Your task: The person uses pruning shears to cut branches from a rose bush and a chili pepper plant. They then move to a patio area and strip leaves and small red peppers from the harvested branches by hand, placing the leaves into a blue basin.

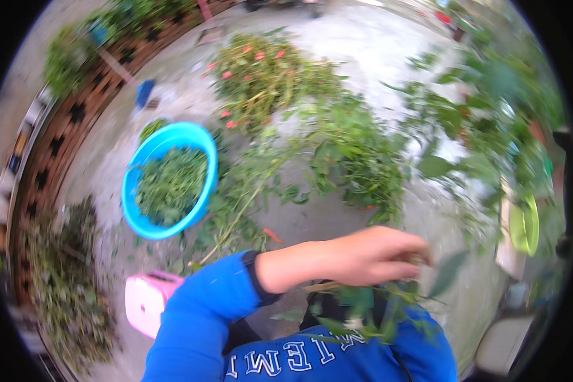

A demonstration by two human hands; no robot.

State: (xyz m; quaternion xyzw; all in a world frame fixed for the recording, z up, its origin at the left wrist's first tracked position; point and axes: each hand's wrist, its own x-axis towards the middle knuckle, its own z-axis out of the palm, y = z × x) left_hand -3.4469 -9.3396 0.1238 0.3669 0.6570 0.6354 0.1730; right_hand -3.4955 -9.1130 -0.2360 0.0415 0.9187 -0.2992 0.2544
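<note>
My left hand (387, 258) reaches across my body from a blue sleeve, its fingers curled and blurred over a leafy green stem (387, 320). Whether they grip the stem is unclear. My right hand is out of view; only its blue sleeve (427, 341) shows behind the leaves. Ahead on the concrete lies a heap of leafy green stalks (363, 148), with a bare-stemmed branch (241, 210) to its left. A small orange-red piece, perhaps a chili pepper (272, 235), is on the floor near my forearm. A blue plastic tub (130, 205) at the left holds many picked green leaves (174, 186).
A pink plastic stool (145, 305) stands by my left elbow. Farther off is a yellowish plant heap with red bits (262, 81). Dark wilted stalks (71, 296) lie along a brick border (71, 114). Tall leafy plants (477, 114) and a lime-green basin (525, 224) are at right.
</note>
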